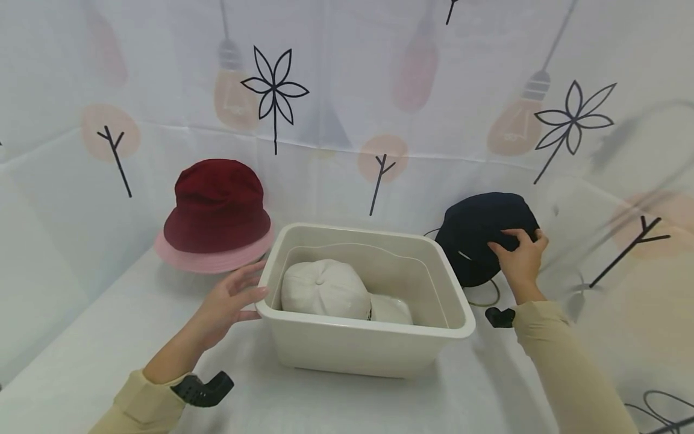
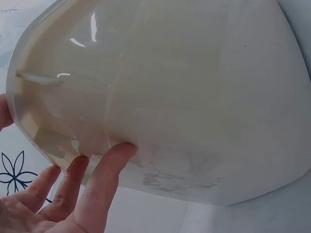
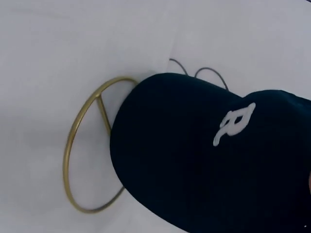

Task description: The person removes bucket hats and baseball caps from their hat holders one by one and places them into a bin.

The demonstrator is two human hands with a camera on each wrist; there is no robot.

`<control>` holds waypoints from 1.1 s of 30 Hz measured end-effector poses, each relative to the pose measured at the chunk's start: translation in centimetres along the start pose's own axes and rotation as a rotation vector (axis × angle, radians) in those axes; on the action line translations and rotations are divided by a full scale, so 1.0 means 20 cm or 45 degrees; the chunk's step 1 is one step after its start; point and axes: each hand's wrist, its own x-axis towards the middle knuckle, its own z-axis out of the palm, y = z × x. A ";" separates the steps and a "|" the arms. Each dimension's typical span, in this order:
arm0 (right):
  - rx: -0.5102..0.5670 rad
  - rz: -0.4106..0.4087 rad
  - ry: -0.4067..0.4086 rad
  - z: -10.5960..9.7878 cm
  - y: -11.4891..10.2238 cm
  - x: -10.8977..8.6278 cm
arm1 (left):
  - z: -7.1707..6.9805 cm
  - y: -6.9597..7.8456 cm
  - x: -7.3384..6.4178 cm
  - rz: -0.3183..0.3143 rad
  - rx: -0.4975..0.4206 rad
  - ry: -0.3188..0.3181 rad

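Observation:
A cream plastic bin [image 1: 374,346] stands on the white table with a white baseball cap [image 1: 325,289] inside it. My left hand [image 1: 225,307] is at the bin's left end, its fairly straight fingers touching the outer wall below the rim; the left wrist view shows the fingertips [image 2: 127,149] against that wall. To the bin's right, a navy baseball cap [image 1: 477,232] with a white letter R is on a stand with a gold ring base [image 3: 68,160]. My right hand [image 1: 523,259] pinches the navy cap's crown between thumb and fingers; the right wrist view barely shows this hand.
Left of the bin, a dark red bucket hat [image 1: 219,205] with a pink brim [image 1: 217,259] sits close to my left fingers. A white patterned cloth [image 1: 325,181] hangs behind the table [image 1: 260,392]. Thin dark wire loops [image 3: 211,73] show beyond the navy cap.

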 end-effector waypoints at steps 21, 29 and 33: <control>0.280 0.220 0.055 -0.21 -0.08 0.10 | 0.00 -0.01 0.01 0.005 -0.005 0.005; 0.482 0.344 -0.020 -0.35 -0.17 0.18 | -0.01 0.00 0.00 0.011 -0.021 -0.006; 0.776 0.405 -0.055 -0.42 -0.20 0.22 | -0.01 0.00 0.00 0.011 -0.023 -0.008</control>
